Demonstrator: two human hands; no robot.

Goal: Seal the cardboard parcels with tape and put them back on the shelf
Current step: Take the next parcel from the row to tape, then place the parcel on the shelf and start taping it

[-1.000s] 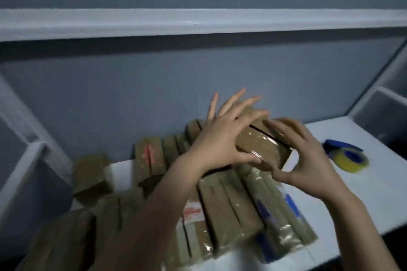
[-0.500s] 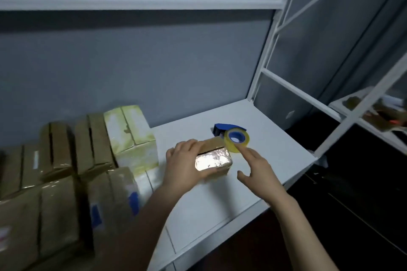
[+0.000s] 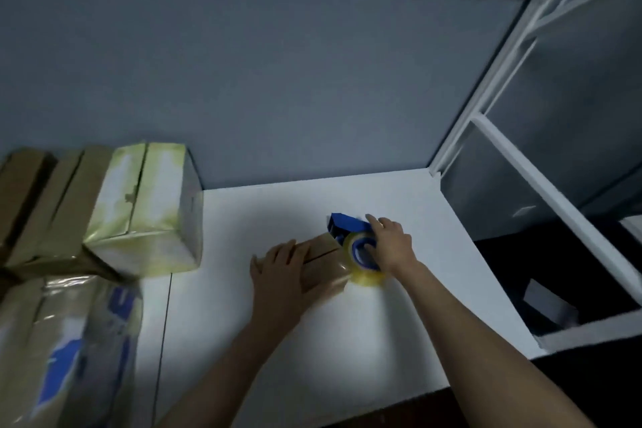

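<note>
We look down from head height onto a white shelf board (image 3: 278, 340) set against a grey wall (image 3: 278, 80).

(a) Near the middle of the board lies the small brown parcel (image 3: 324, 269), flat on the surface, with the dark seam between its top flaps showing.

(b) The left hand (image 3: 278, 267) lies over the parcel's left end. Its fingers are nearly straight and spread across the top face, and the thumb is out to the left. We read this as a flat hand pressing down on the parcel, not a curled grasp.

(c) Touching the parcel's right end is the tape dispenser (image 3: 344, 223), blue, which carries a yellowish tape roll (image 3: 366, 276) with a blue core.

(d) The right hand (image 3: 391, 243) grips the dispenser from the right, with its fingers curled over the blue body and the top of the roll. Motion blur hides exactly how the thumb sits.

(e) At the left of the board, well apart from the small parcel, we see a pale green-tinted box (image 3: 146, 212) on top of other stock, with plain brown boxes (image 3: 41, 201) behind it to the left. In front are glossy taped bundles (image 3: 69, 340) with blue markings, blurred.

(f) On the right, a white frame post (image 3: 486, 97) rises from the back corner of the board.
</note>
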